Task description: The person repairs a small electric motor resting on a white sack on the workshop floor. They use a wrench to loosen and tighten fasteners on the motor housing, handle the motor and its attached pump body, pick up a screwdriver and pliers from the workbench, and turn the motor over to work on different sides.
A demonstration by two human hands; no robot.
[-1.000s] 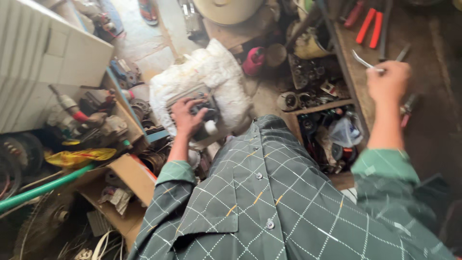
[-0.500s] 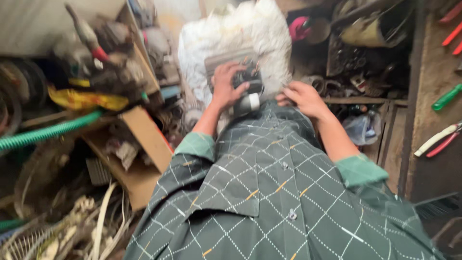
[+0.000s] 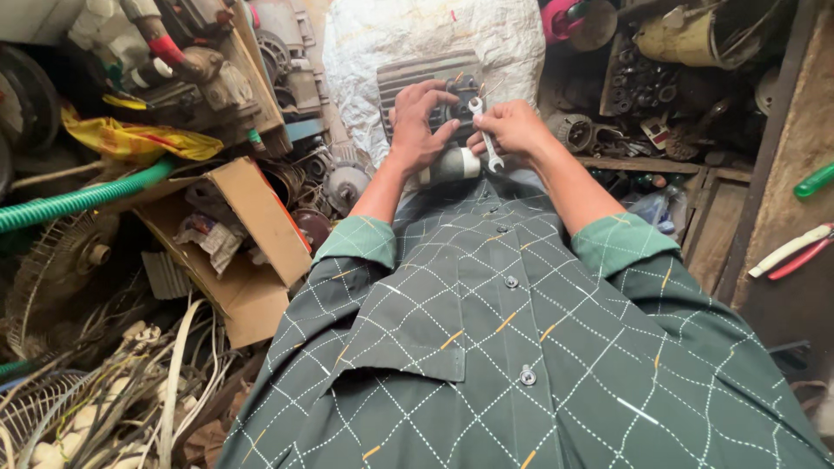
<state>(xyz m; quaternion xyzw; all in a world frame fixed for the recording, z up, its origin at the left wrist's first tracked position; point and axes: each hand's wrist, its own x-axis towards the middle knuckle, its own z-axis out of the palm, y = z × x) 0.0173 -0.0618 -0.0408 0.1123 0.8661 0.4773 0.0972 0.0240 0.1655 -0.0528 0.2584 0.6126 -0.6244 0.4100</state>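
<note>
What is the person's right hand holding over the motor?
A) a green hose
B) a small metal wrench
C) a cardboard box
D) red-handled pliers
B: the right hand grips a small silver wrench against the motor, while the left hand steadies the motor.

**Right hand comes back with a wrench**

A second ago the right hand (image 3: 512, 130) was stretched out toward two o'clock, over the wooden bench, gripping a slim tool. Half a second ago it had come in beside the left hand (image 3: 421, 122). Now it holds a small silver wrench (image 3: 485, 135) against the grey ribbed motor (image 3: 434, 82) at twelve o'clock, touching the left hand.
</note>
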